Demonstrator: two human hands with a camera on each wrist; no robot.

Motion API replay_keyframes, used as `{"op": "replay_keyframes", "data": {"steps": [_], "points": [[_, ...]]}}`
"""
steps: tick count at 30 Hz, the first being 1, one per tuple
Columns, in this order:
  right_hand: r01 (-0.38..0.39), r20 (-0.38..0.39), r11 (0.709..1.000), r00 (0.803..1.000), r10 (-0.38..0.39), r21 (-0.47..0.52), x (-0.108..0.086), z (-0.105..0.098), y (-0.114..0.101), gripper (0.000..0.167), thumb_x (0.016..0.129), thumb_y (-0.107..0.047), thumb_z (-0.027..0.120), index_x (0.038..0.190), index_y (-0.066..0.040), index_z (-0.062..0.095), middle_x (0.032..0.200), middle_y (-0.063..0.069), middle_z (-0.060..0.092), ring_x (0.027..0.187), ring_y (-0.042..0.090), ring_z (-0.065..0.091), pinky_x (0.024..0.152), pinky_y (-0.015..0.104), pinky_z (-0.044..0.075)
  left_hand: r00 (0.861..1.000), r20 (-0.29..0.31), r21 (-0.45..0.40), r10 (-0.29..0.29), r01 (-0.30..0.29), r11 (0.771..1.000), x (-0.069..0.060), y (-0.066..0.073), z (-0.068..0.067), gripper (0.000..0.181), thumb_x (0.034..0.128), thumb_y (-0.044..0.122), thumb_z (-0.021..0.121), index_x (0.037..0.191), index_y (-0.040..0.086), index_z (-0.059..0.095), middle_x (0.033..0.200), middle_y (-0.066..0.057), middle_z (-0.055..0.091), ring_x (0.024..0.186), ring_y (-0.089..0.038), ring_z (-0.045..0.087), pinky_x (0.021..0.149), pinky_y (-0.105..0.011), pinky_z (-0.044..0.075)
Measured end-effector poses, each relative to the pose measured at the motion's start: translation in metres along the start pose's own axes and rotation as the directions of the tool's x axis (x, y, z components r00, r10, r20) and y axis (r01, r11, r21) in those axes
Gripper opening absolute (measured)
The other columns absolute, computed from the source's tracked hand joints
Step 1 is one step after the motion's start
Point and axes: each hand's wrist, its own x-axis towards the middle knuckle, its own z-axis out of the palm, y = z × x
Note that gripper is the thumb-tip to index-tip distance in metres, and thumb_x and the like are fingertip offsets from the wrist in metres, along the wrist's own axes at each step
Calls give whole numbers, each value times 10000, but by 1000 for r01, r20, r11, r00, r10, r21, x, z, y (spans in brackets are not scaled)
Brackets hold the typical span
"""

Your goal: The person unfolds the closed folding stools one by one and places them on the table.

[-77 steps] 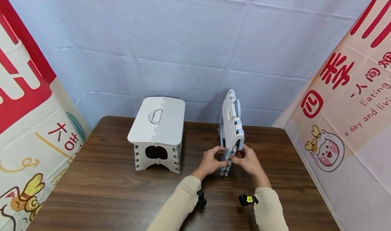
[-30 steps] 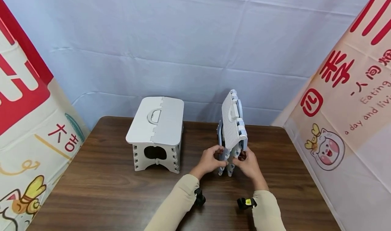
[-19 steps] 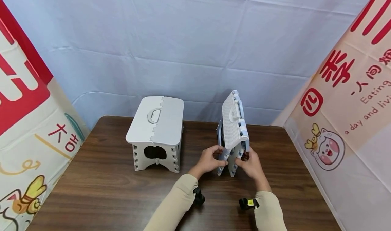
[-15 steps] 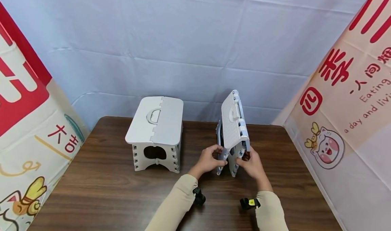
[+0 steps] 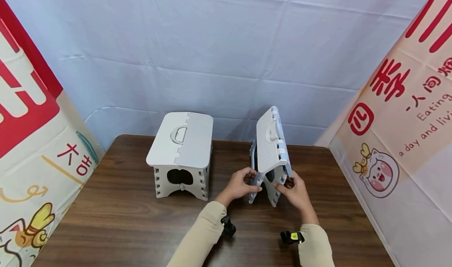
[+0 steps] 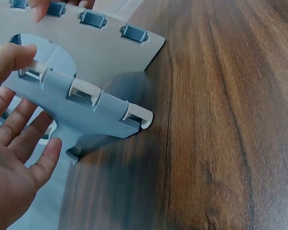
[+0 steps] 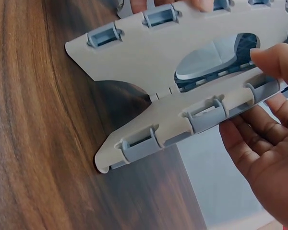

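A partly unfolded white and blue-grey folding stool (image 5: 268,151) stands on the wooden table, its seat halves bent in a steep ridge. At its left leg panel, my left hand (image 5: 240,185) pinches the near edge between thumb and fingers. My right hand (image 5: 296,191) holds the right leg panel the same way. In the left wrist view, the blue leg panel (image 6: 98,115) with white hinge clips lies between thumb and fingers. The right wrist view has the pale folding end panel (image 7: 129,64) bent at its middle, and the right thumb (image 7: 273,60) over the hinged edge.
A second folding stool (image 5: 192,139), white and fully unfolded, stands to the left on the brown table (image 5: 141,227). A pale cloth backdrop (image 5: 212,55) hangs behind the table, with printed banners (image 5: 379,141) at both sides.
The stool's leg panels have spread apart from nearly flat, and its seat halves have tilted outward. My right hand has moved right with its panel; my left has shifted slightly left.
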Motion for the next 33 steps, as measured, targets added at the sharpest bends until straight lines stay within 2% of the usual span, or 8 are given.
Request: {"op": "replay_keyframes", "data": {"steps": [8, 11, 18, 22, 27, 33], "points": [[14, -10, 1000, 1000, -14, -15, 5, -7, 35, 467, 765, 31, 704, 1176, 75, 487, 1061, 221, 585, 903, 146, 560, 711, 236, 476, 1000, 8, 22, 12, -12, 1000, -1, 0, -1, 382, 714, 135, 805, 1042, 91, 615, 968, 19, 618, 901, -146, 594, 814, -428, 480], [16, -12, 999, 1000, -16, -33, 5, -9, 40, 477, 767, 12, 701, 1187, 68, 482, 1063, 222, 579, 892, 143, 557, 704, 250, 480, 1000, 9, 48, 15, -15, 999, -1, 2, -2, 386, 703, 126, 807, 1036, 95, 616, 954, 27, 619, 890, -151, 599, 800, -425, 484], [26, -1, 1000, 1000, -26, -13, 4, -15, 37, 483, 757, 45, 703, 1193, 72, 496, 1068, 221, 585, 880, 104, 555, 702, 238, 481, 999, 19, 95, 33, -35, 995, -1, 3, -4, 385, 685, 113, 805, 1017, 94, 612, 925, 31, 611, 888, -209, 599, 773, -418, 488], [75, 23, 997, 997, -75, -16, 1, -17, 20, 461, 746, 83, 692, 1163, 116, 500, 1001, 244, 594, 801, 116, 553, 638, 250, 483, 999, 15, 98, 37, -39, 994, -2, 2, -5, 381, 675, 101, 805, 1003, 91, 612, 918, 28, 613, 893, -220, 600, 781, -418, 487], [75, 36, 997, 997, -74, -35, -2, -19, 5, 469, 755, 87, 675, 1187, 110, 495, 1036, 256, 586, 835, 140, 560, 661, 257, 488, 999, 12, 101, 32, -33, 994, -4, 3, -8, 387, 663, 89, 810, 996, 82, 612, 913, 26, 612, 899, -230, 599, 787, -419, 484], [87, 20, 996, 996, -87, -21, -3, -21, 14, 485, 754, 77, 682, 1204, 89, 501, 1049, 225, 588, 856, 152, 569, 674, 255, 488, 999, 19, 103, 33, -35, 994, -4, 3, -10, 390, 661, 78, 805, 997, 89, 607, 913, 21, 606, 917, -286, 594, 785, -443, 478]]}}
